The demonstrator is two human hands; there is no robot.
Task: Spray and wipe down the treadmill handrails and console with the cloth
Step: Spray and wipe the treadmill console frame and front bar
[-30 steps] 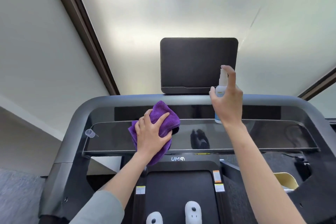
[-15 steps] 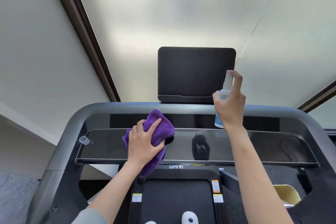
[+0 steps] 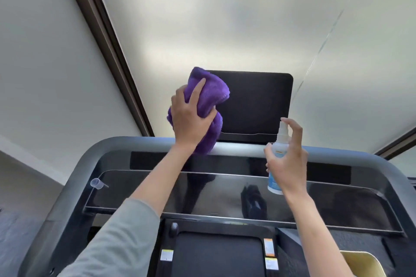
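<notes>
Pressure should stay even as my left hand point(image 3: 191, 119), fingers point(image 3: 195, 93) curled round the purple cloth point(image 3: 208, 94) against the black screen point(image 3: 256, 105) just beyond them, wipes across, while my right hand point(image 3: 287, 164) grips the spray bottle point(image 3: 277, 159) aside.

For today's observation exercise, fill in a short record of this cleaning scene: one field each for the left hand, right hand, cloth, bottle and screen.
left hand: left hand grips the purple cloth
right hand: right hand holds the spray bottle, forefinger over the nozzle
cloth: purple cloth bunched, raised at the screen's left edge
bottle: spray bottle upright, white with blue label
screen: dark screen above the grey handrail
</notes>
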